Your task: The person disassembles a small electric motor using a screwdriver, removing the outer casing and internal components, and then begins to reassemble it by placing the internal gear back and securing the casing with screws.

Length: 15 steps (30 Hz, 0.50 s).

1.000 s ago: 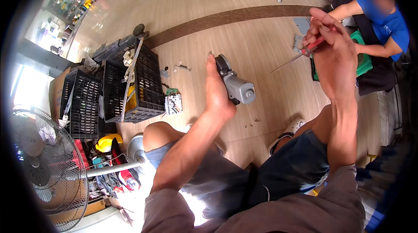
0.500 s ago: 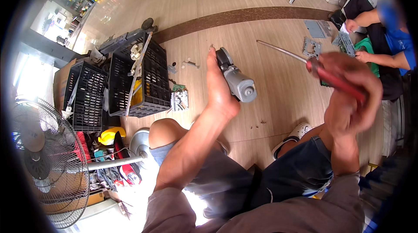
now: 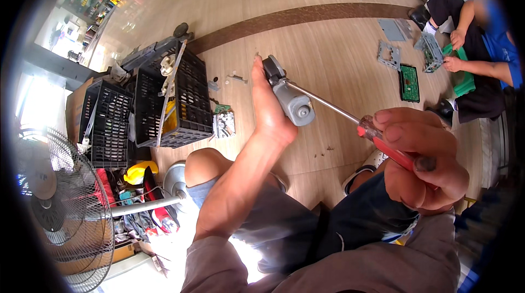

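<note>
Above the bent knees and the wooden floor (image 3: 328, 57), a small grey motor (image 3: 289, 99) is held up in the left hand (image 3: 268, 109), whose fingers are closed around its far side so that the round grey end is turned toward the camera. At the right of the view, a screwdriver (image 3: 377, 140) with a red handle is gripped in the closed right hand (image 3: 424, 164); its thin metal shaft is stretched leftward and its tip is met by the upper part of the motor, just beside the left fingers. Whether the tip is seated in a screw cannot be told.

To the left of the left forearm, two black slotted crates (image 3: 169, 96) are set on the floor, with a small metal part (image 3: 224, 124) lying just beside the nearer crate. Farther left, a standing fan (image 3: 60, 200) is seen at the edge of the view, with a yellow object (image 3: 138, 171) and a clutter of tools near its base.

In the upper right corner, another person in a blue shirt (image 3: 500, 41) is seated on the floor, and a green circuit board (image 3: 409, 82) and a grey frame (image 3: 388, 54) are laid out near that person's hands, well apart from the motor.
</note>
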Each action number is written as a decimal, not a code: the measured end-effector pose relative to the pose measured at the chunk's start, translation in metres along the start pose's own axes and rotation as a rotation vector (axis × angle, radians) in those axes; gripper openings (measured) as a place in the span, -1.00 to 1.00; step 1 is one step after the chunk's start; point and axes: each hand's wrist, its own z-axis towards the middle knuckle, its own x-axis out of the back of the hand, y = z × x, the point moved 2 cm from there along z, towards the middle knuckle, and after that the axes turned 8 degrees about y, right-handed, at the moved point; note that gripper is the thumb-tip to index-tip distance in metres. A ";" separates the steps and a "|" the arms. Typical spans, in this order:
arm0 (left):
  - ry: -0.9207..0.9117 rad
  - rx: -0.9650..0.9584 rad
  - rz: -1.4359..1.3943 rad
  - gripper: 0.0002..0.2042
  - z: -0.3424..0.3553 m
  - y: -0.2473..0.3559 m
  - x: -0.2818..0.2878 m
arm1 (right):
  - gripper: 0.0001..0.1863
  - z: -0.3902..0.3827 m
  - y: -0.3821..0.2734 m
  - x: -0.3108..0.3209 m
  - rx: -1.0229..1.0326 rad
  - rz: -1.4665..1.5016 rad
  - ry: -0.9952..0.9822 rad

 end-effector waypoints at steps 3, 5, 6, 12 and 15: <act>0.005 -0.027 0.005 -0.44 0.002 -0.001 -0.001 | -0.60 0.000 0.001 0.002 -0.021 -0.008 -0.036; 0.004 -0.034 0.010 -0.44 0.004 -0.001 0.000 | -0.60 0.000 0.002 0.003 -0.019 0.004 -0.048; 0.001 -0.042 0.014 -0.44 0.004 0.000 0.001 | -0.60 0.000 0.002 0.003 -0.016 0.010 -0.049; 0.007 -0.048 0.030 -0.43 -0.003 0.000 -0.005 | -0.58 0.001 0.001 0.003 -0.061 -0.023 -0.088; 0.021 -0.051 0.041 -0.43 -0.005 0.001 -0.006 | -0.58 0.001 0.002 0.005 -0.046 -0.019 -0.098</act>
